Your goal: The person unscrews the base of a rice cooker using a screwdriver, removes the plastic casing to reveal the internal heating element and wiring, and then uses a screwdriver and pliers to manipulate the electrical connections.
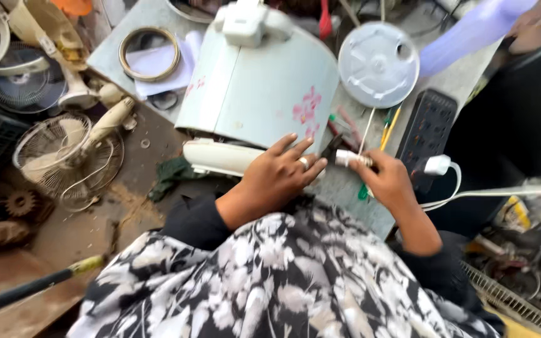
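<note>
Left hand (278, 172) lies spread, steadying the tipped cooker (261, 81) on the desk (345, 188); right hand (386, 181) pinches a white plug (352, 159)

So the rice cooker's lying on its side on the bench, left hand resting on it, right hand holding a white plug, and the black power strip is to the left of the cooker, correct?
Not quite. In the head view the black power strip lies to the right of the rice cooker, not the left. The rest holds: the cooker lies on its side on the bench, the left hand rests on it, and the right hand holds a white plug.
</note>
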